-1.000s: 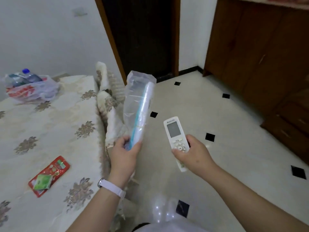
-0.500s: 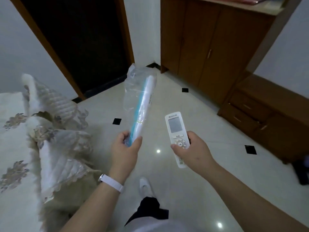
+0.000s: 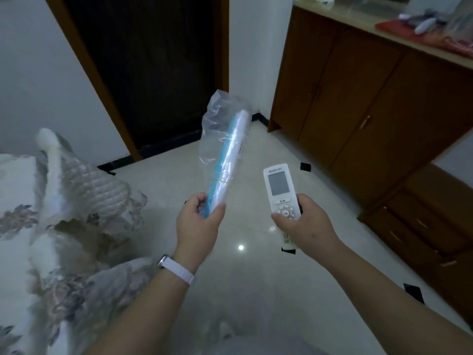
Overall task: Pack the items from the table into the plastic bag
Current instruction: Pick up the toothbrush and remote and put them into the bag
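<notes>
My left hand (image 3: 198, 222) grips the lower end of a clear plastic bag (image 3: 222, 139) that stands upright and tilts right. Inside it is a long white and blue stick-shaped item (image 3: 229, 160). My right hand (image 3: 303, 222) holds a white remote control (image 3: 280, 192) by its lower half, screen facing up, to the right of the bag and apart from it. Both hands are over the tiled floor, away from the table.
The table with a floral cloth (image 3: 15, 180) and its ruffled edge (image 3: 84, 190) is at the left. A dark doorway (image 3: 143, 73) is ahead. Brown cabinets (image 3: 371, 103) line the right, with items on top (image 3: 422, 26). White tiled floor (image 3: 256, 278) lies below.
The view has swung right, away from the tabletop toward the door and cabinets. Both hands keep the same hold on the bag and the remote.
</notes>
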